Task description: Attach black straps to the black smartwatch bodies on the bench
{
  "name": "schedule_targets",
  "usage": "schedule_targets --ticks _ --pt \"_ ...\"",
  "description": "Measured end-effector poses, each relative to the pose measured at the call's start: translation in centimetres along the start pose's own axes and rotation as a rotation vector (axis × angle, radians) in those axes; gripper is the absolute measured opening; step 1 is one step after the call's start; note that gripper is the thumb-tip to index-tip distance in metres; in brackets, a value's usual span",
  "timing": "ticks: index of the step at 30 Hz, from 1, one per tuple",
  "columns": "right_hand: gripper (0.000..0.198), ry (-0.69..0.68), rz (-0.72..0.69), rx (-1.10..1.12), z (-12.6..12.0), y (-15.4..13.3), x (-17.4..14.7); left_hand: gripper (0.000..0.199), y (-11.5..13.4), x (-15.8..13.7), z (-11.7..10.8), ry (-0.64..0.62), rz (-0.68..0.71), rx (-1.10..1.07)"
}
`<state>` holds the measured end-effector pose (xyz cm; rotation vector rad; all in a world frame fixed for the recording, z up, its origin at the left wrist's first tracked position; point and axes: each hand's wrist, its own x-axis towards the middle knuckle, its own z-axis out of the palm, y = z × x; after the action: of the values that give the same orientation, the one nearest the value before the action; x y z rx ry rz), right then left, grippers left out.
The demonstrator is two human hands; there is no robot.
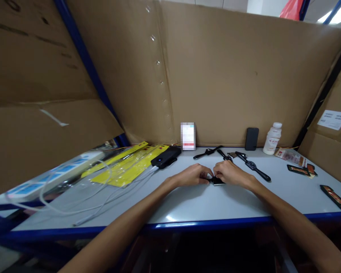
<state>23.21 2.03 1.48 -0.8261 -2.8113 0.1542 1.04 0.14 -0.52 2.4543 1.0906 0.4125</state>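
Below and right of the frame's centre, the left hand (193,175) and right hand (230,173), fingers curled nearly closed, hold a small black tool (218,181) between them. Farther right, a second tool (251,165) lies on the pale table (230,204).

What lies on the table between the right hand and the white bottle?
A black two-handled tool lies slantwise between the right hand and the white bottle; a dark phone stands farther back. The head view shows this.

The left hand (193,175) and right hand (229,172) partly hide the black tool (218,181).
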Motion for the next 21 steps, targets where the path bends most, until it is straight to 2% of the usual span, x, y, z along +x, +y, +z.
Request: schedule_targets --ticks 2,6,11,21 --pt "0.023 0.018 0.046 0.039 0.1 -0.1 0.1 0.025 0.0 0.0 0.1 -0.003 0.005 0.003" --pt "0.017 0.030 0.246 0.178 0.3 -0.3 0.4 0.023 0.1 -0.1 0.1 -0.011 -0.018 0.021" --pt "0.008 -0.057 0.396 0.328 0.1 -0.2 0.5 0.024 0.3 -0.2 -0.1 -0.020 -0.020 0.047" --pt "0.022 -0.044 0.366 -0.047 -1.0 -0.6 -0.2 0.025 0.1 -0.3 -0.1 -0.027 -0.022 0.058"
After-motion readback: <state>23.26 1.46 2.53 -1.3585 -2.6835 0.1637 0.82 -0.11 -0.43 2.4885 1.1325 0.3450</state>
